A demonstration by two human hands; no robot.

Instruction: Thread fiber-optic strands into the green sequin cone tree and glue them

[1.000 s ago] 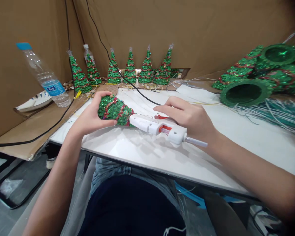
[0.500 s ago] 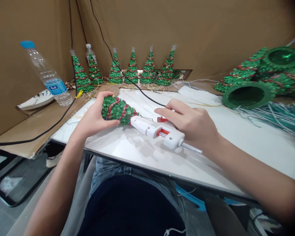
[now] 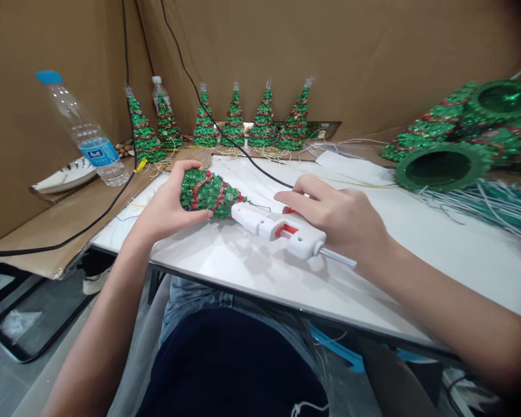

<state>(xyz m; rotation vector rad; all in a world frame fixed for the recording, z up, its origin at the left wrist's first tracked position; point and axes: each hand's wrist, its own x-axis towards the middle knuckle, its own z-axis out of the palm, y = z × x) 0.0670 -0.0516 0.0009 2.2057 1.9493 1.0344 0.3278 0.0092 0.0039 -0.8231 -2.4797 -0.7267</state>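
My left hand (image 3: 169, 205) is closed around the wide end of a small green Christmas tree (image 3: 211, 194) with red glittery garland, which lies on its side above the white table (image 3: 356, 289). In my right hand (image 3: 336, 214) is a white hot glue gun (image 3: 278, 226) with a red trigger; a clear glue stick (image 3: 338, 258) sticks out of its rear. The gun's front end is at the narrow end of the tree, and whether its nozzle touches the tree cannot be made out. A black cord (image 3: 252, 162) runs down to the area behind my right hand.
Several upright decorated trees (image 3: 233, 119) line the back by the cardboard wall (image 3: 351, 52). At right lie more trees with a hollow green base (image 3: 443, 168) and bundled white wires (image 3: 481, 202). A water bottle (image 3: 98, 145) and plate (image 3: 67, 176) stand left.
Almost nothing differs. Both hands, the tree and the glue gun hold nearly the same place; the view has shifted very slightly.
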